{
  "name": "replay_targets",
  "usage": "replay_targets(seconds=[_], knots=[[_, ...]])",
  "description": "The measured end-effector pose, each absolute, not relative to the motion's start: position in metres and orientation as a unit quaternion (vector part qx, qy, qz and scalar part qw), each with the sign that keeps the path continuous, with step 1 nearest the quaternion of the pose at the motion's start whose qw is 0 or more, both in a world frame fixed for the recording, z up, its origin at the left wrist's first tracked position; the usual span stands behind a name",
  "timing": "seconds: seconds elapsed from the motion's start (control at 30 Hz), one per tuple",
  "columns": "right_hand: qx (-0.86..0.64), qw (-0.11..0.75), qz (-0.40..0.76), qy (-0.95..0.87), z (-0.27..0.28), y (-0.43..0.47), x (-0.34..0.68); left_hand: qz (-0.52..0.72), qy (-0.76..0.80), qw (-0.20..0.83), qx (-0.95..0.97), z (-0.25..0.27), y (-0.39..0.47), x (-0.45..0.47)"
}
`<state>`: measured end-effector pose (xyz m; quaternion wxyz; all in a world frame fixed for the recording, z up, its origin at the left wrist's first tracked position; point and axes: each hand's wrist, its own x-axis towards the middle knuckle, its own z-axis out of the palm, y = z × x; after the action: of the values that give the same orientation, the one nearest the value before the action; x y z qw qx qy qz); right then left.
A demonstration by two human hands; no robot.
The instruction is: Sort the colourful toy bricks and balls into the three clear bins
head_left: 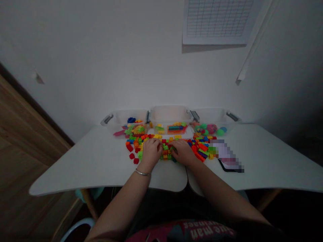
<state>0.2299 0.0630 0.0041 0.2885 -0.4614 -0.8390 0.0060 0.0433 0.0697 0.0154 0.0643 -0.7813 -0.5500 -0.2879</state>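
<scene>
- Pale wall (pixel 101 64) stood behind two white tabletops (pixel 85 158), their seam running in front of the middle bin (pixel 171 115).
- Blocks (pixel 166 152) lay spread in front of the middle bin, the heap reaching out to its left and right.
- Left hand (pixel 152 149) and right hand (pixel 183 151) were apart, straight in front of the middle bin, fingers curled down among the blocks, with some showing in the gap between. Whether either hand gripped a block, I could not tell.
- Good handling here, in my judgement, called for light fingertips, one block taken at a time, and wrists held low but clear of the heap so that nothing scattered.
- Dim light probably made colours harder to judge, so a look at each block between the hands seemed worthwhile.
- Loose blocks at the heap's edges seemed the likeliest to be knocked by a sleeve or forearm.
- Counted: three bins, namely the middle bin, the left bin (pixel 128 115) and the right bin (pixel 209 115) on either side of it; one phone (pixel 224 153), in front and to its right; one sheet (pixel 217 23) above and to its right; one bangle (pixel 142 173) on the left wrist.
- Blocks were too many and too overlapped to count; balls (pixel 220 132) in the right bin numbered several.
</scene>
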Motion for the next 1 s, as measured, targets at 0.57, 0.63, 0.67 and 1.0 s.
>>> replay_targets(seconds=[0.57,0.63,0.67,1.0], knots=[[-0.472,0.287,0.004,-0.834,0.0025,0.0633,0.2293,-0.292,-0.549,0.057,-0.781,0.0161,0.0692,0.0434],[-0.473,0.288,0.003,-0.833,0.0029,0.0627,0.2292,-0.293,-0.547,0.060,-0.782,0.0156,0.0693,0.0433],[-0.474,0.290,0.003,-0.831,0.0028,0.0626,0.2291,-0.294,-0.546,0.062,-0.782,0.0153,0.0693,0.0431],[-0.441,0.463,0.035,-0.768,0.0100,0.0663,0.2292,-0.289,-0.546,0.056,-0.784,0.0155,0.0695,0.0426]])
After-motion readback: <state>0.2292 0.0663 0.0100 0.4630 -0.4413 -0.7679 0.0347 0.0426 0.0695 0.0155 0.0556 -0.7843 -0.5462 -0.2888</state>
